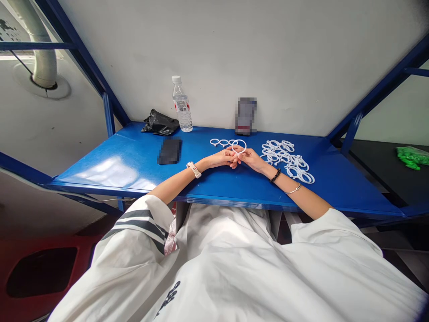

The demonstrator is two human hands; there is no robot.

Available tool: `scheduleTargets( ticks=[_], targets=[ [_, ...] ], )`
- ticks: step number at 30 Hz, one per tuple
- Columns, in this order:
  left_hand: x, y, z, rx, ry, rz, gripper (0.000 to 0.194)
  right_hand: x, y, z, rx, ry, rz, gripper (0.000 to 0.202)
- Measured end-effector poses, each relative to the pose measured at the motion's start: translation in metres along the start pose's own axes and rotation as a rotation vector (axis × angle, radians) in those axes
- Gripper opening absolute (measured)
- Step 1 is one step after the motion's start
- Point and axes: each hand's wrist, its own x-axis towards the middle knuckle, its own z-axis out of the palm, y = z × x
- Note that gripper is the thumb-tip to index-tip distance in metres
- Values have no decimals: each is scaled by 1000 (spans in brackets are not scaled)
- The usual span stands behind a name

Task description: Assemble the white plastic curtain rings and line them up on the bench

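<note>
A white ring (239, 140) stands upright between my two hands, gripped at its lower edge over the blue table (208, 185). The fingers of my left hand (224, 158) are closed at the ring's base. From the other side, my right hand (250, 158) pinches the same ring low down. Just behind my hands, several white rings (224, 142) lie in a row, partly hidden by the held ring and my fingers. A loose heap of white rings (284, 156) lies to the right of my right hand.
Toward the back left are a crumpled black bag (161, 123), a water bottle (183, 109) and a flat black object (170, 151). A blurred dark object (246, 117) leans against the wall. Blue frame bars rise at both sides. Green items (413, 156) lie at far right.
</note>
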Motion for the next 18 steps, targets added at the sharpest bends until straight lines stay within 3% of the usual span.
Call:
scheduleTargets(
  ticks=[11,18],
  targets=[
    [0,-5,-4,30,-12,-12,49,-1,-6,2,-115,-177,-17,50],
    [-1,-4,-3,79,-8,-15,50,-1,-7,2,-90,-156,7,53]
  ],
)
